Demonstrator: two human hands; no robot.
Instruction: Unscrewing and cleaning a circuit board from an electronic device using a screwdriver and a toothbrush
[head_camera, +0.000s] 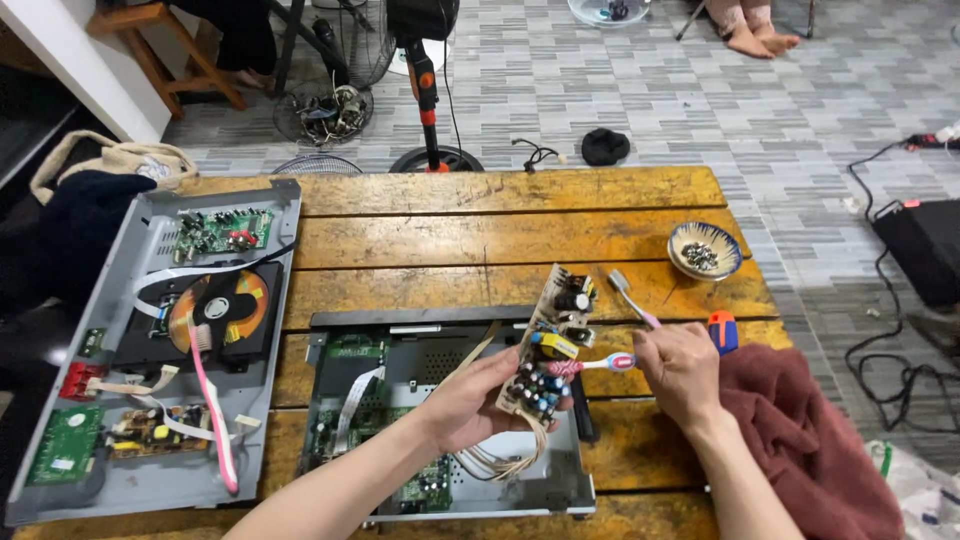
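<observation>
My left hand (462, 400) grips a tan circuit board (550, 345) studded with capacitors, tilted upright above an open grey player chassis (560, 490). Beige wires trail from the board's lower edge into the chassis. My right hand (680, 372) is closed on a pink and white toothbrush (605, 363) whose head touches the board's component side. A second toothbrush (622, 287) sticks out beyond that hand, and I cannot tell whether it is held or lying on the wooden table (480, 240).
A second opened chassis (150, 350) with a disc drive, green boards and a pink toothbrush (212, 405) lies at the left. A bowl of screws (704, 250), an orange-and-blue screwdriver handle (722, 330) and a maroon cloth (800, 430) sit to the right. A fan stand (430, 100) rises behind the table.
</observation>
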